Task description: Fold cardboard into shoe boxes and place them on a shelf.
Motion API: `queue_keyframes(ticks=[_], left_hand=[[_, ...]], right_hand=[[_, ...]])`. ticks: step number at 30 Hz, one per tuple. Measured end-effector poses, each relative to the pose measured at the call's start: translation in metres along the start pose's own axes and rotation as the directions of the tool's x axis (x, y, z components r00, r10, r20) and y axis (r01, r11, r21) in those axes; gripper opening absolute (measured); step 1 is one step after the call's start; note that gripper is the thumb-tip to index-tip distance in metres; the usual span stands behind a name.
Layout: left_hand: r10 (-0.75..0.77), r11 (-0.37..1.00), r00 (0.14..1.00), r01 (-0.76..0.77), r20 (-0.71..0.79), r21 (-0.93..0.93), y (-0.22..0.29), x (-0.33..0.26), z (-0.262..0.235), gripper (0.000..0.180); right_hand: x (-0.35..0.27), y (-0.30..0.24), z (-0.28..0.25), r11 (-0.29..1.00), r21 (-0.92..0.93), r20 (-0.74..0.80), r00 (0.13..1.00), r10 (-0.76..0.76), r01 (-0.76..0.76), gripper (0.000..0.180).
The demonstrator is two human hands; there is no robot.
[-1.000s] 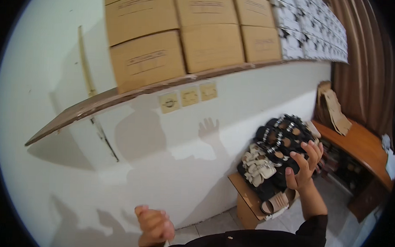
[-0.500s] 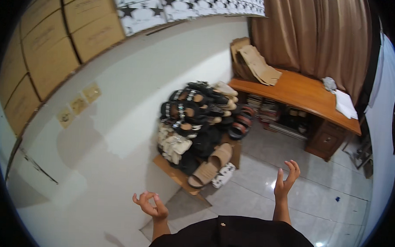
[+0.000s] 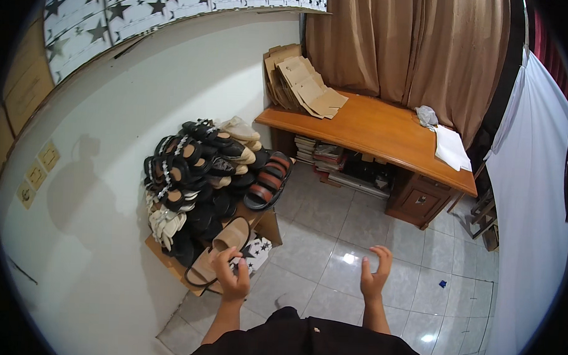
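Right now your left hand [image 3: 232,277] is raised in front of you with the fingers loosely curled, and it holds nothing. Its fingertips sit just beside the tan sandal [image 3: 222,250] that leans at the front edge of the shoe pile; whether they touch it cannot be told. Your right hand [image 3: 374,274] is up over the tiled floor [image 3: 332,242], well apart from the pile, fingers spread and slack, holding nothing.

Just past your left hand, the tan sandal rests against a cardboard box [image 3: 267,224] that carries the pile of shoes [image 3: 196,174]. A star-printed box [image 3: 254,255] sits at the front corner of that cardboard box, beside the sandal. On the pile's right edge lies a sandal with red and black straps [image 3: 268,180], tilted down toward the floor. Cream sandals [image 3: 163,223] hang at the left edge, near the white wall [image 3: 96,190], and black ones fill the middle.

Farther off, a wooden desk [image 3: 385,134] stands against brown curtains [image 3: 420,51]. Flattened cardboard [image 3: 303,84] leans at its left back corner, and a white cloth [image 3: 452,149] lies at its right edge. Books [image 3: 325,157] are stacked under the desk.
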State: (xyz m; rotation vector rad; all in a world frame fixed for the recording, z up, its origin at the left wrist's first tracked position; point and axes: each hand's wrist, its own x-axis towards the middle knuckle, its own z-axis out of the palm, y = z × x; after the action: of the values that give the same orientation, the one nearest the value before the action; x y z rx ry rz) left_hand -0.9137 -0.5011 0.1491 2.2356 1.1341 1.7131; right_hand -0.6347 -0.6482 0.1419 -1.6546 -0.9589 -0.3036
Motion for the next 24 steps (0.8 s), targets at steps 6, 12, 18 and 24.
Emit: queue_keyframes(ticks=[6,12,18,24], left_hand=[[-0.055,0.917,0.942,0.179,0.331,-0.357,-0.001,0.041,0.118,0.021],[0.05,0.896,0.927,0.122,0.371,-0.426,-0.024,0.121,0.241,0.021],[0.05,0.983,0.949,0.009,0.312,-0.185,-0.051,0.176,0.324,0.024],[-0.083,0.978,0.851,0.171,0.519,-0.123,-0.085,0.179,0.404,0.024]], right_hand=[[0.074,0.025,0.051,0.992,-0.073,0.738,0.674,-0.013,0.098,0.043],[0.158,0.089,0.115,0.916,-0.333,0.914,0.315,0.256,0.222,0.057],[0.239,0.131,0.167,0.912,-0.349,0.811,0.557,0.179,0.217,0.053],[0.259,0.208,0.228,0.92,-0.372,0.779,0.582,0.234,0.127,0.056]])
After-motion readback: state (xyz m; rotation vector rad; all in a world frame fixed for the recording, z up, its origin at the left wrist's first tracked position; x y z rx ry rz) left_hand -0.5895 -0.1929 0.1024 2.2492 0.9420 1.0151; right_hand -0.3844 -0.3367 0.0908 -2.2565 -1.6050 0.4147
